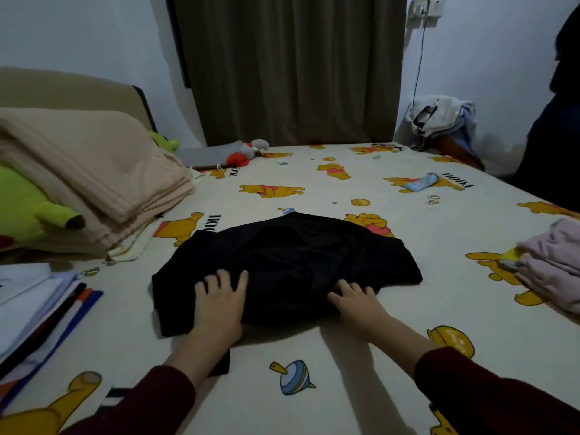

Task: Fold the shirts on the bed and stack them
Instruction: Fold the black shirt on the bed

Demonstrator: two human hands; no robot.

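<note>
Both hands flat on 1 black shirt, mid-bed.

My left hand (pixel 221 301) lies palm down, fingers spread, on the near left part of the black shirt (pixel 292 265); my right hand (pixel 356 301) presses its near right edge, fingers straight, grip released on both. Shirt is soft dark knit, partly folded, rumpled, on the cartoon-bear printed bed (pixel 314 356). 1 stack of folded shirts (pixel 37 312) at left edge, 1 pink folded pile (pixel 552 271) at right, 1 beige ribbed blanket (pixel 94 171) far left.

Black shirt (pixel 292 265); cream bedsheet (pixel 361 350), yellow bear print; beige blanket (pixel 94 171); maroon sleeves (pixel 489 390).
</note>
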